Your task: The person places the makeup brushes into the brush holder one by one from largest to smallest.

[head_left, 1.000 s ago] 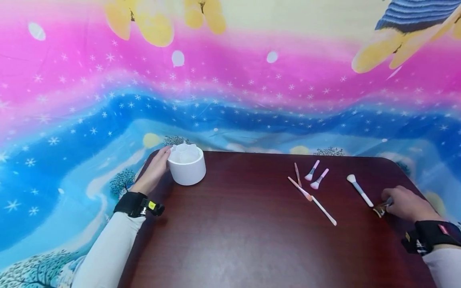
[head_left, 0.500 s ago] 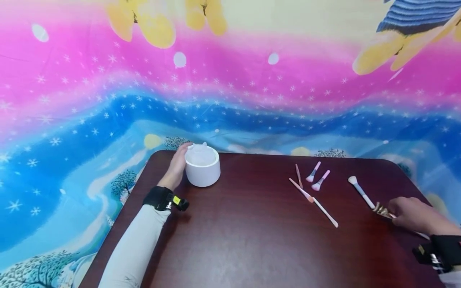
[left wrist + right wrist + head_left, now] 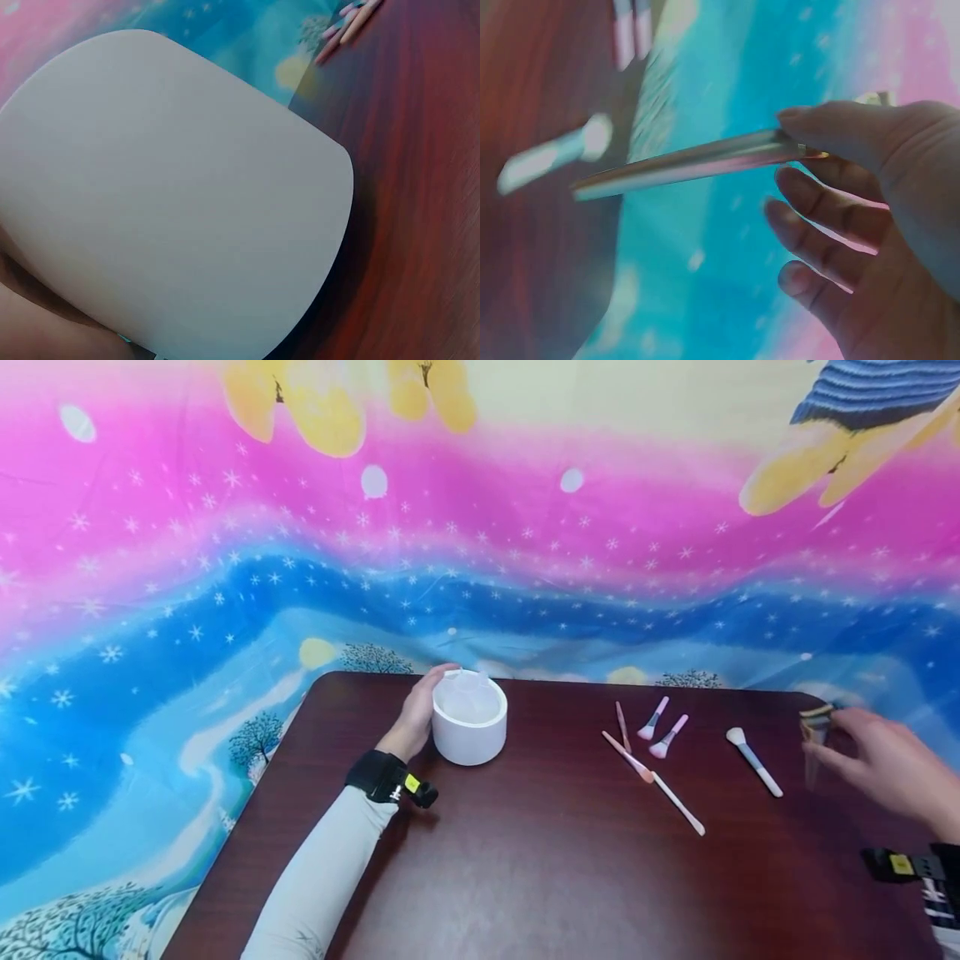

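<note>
My left hand [image 3: 415,718] grips the left side of a round white pot [image 3: 470,740], its fingers reaching back along the rim. Inside the pot sits a pale translucent insert with a scalloped edge. In the left wrist view the smooth wall of the pot fills most of the picture. At the far right, my right hand [image 3: 888,760] pinches a slim gold-and-silver metallic tool [image 3: 690,163] between thumb and fingers. Curved gold bands show at its held end, and its long tapered part points away from the hand. The other fingers are loosely bent below it.
A white-handled makeup brush [image 3: 753,762] lies left of my right hand. Two short pink brushes [image 3: 669,737] lie farther left, beside a thin pink stick [image 3: 622,725], a pink-tipped brush [image 3: 627,757] and a slender white brush [image 3: 677,803]. A printed cloth [image 3: 525,552] hangs behind the dark table [image 3: 570,893].
My left hand has brought the pot rightward along the table. My right hand has lifted the metallic tool from beside the white-handled brush and moved toward the far right corner.
</note>
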{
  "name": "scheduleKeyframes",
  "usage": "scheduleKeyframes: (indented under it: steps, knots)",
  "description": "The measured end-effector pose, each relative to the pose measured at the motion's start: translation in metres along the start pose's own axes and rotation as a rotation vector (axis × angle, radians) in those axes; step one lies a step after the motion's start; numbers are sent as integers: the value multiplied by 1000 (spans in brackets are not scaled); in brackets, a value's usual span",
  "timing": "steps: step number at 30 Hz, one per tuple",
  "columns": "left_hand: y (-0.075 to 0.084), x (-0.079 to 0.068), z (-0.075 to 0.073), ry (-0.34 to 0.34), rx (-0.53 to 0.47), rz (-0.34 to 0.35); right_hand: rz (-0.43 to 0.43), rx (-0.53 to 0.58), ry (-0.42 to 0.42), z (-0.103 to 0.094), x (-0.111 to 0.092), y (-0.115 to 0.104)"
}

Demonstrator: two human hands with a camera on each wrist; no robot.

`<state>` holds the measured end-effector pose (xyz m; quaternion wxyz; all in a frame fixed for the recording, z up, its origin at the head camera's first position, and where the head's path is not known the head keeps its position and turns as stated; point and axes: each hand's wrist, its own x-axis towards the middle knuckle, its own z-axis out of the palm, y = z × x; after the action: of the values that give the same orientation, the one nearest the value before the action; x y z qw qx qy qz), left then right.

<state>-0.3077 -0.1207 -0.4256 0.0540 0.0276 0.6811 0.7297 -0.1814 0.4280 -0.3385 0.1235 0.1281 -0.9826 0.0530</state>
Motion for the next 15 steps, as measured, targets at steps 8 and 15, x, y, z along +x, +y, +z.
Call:
scheduleKeyframes:
  steps: [8,15]
  knots:
    - [-5,-9,24,-96,-11,-21,-121,268,216,-11,47,-94]
    - [-7,-17,41,-182,-6,-6,-134,603,279,-6,94,-168]
